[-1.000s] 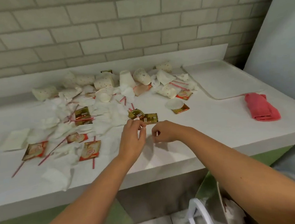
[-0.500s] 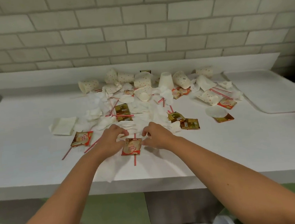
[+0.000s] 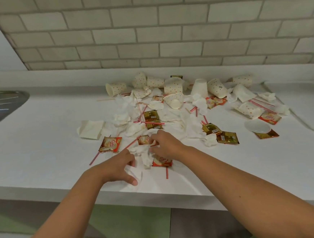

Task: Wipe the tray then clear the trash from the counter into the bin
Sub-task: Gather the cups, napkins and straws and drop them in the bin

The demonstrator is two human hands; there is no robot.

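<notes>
Steel of a sink [image 3: 1, 106] edges the far left of the white counter [image 3: 42, 156], and from there the trash runs rightward: a folded napkin [image 3: 91, 128], a red creamer sachet [image 3: 110, 144], then my left hand [image 3: 116, 167], its fingers curled down into the crumpled tissues [image 3: 143, 153] at the near edge. Just right of it, my right hand [image 3: 165, 144] pinches the top of the same wad. All of this is feather-light, soft and loose, so I judge it is best bunched in fistfuls from the heap's outer edge, trapping the slippery foil sachets and thin straws [image 3: 94, 159] inside the paper. The paper cups [image 3: 174, 86] at the back look crushable, so I would take them by the rim. The tray [image 3: 311, 106] lies far right, and the bin is out of sight.
</notes>
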